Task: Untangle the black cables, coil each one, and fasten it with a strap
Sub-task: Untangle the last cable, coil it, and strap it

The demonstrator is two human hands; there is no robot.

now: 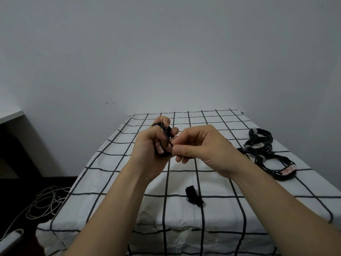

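Left hand (147, 146) curls round a coiled black cable (165, 130); right hand (201, 145) pinches its loose strand.

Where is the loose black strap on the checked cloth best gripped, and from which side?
Pinch the strap at its far end, which seems to curl up off the cloth, coming down from above with the right hand. The rest lies flat, leaving little edge to catch. That hand pinches the cable now, so it must let go first.
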